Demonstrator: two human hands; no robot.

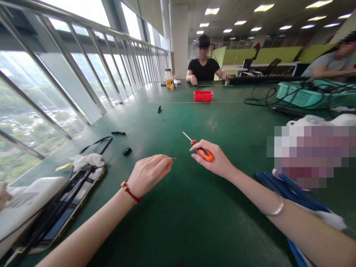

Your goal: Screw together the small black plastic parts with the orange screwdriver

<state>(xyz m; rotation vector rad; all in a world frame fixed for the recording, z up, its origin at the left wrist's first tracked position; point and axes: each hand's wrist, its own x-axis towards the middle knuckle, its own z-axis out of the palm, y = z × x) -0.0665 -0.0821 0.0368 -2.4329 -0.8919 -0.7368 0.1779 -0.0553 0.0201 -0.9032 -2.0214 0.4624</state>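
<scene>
My right hand (215, 155) is closed round the orange and black handle of a screwdriver (206, 154), whose thin metal shaft points up and to the left. Left of it, my left hand (151, 172) pinches a tiny dark piece (174, 159) between its fingertips; only its end shows, too small to name. The screwdriver's tip stays apart from that piece. On the green table (178, 222), a small black rectangular part (127, 151) lies left of my left hand. A longer black part (118, 132) and another small black part (159, 109) lie farther off.
A phone (75, 207) with a black strap lies at left, beside a white object (33, 196). Ahead sits a red tray (203, 96). At right are a teal basket (303, 98) with cables and blue gloves (294, 191). A person in black (203, 68) sits opposite.
</scene>
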